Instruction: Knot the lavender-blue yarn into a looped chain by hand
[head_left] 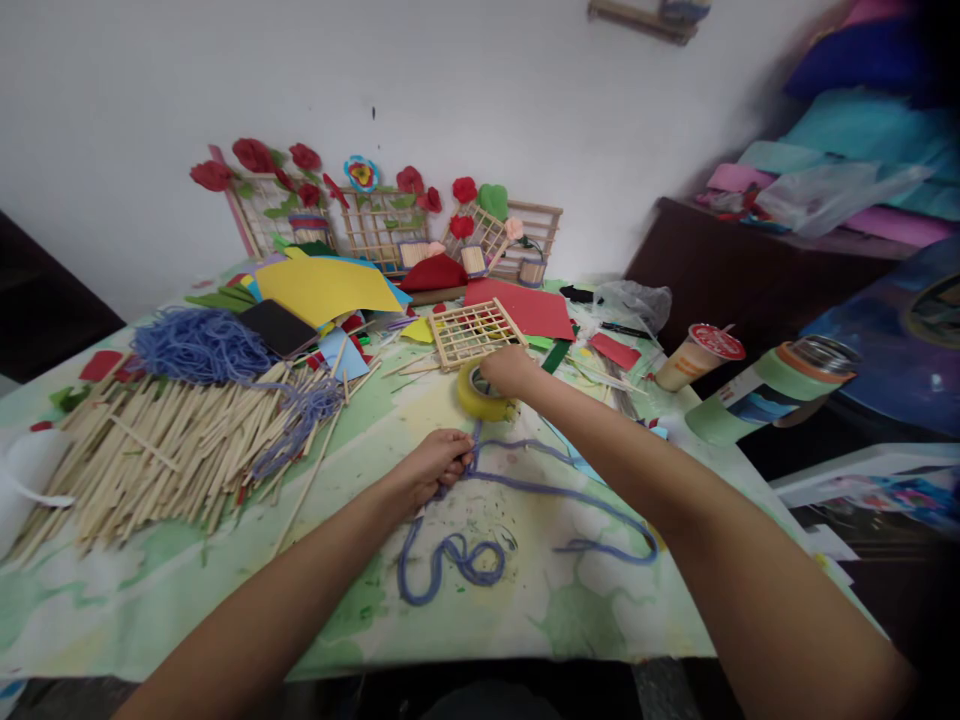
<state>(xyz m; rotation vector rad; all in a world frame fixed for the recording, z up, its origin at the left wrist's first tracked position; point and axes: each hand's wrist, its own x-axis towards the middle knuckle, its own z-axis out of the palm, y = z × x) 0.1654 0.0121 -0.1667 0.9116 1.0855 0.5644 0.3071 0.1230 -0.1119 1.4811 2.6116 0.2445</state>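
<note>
Periwinkle yarn (551, 488), soft and looping, trails across the green-patterned tablecloth (517, 625), pinched by the left hand (435, 465); the outstretched right hand (506, 371) bends over a round yellow tape roll (482, 404), its grip impossible to tell.

We identify a pale wall (480, 80) behind the far edge of the table (645, 625), a small shelf (637, 22) above its far right corner, a dark cabinet (716, 255) beside its right edge, and soft lighting.
</note>
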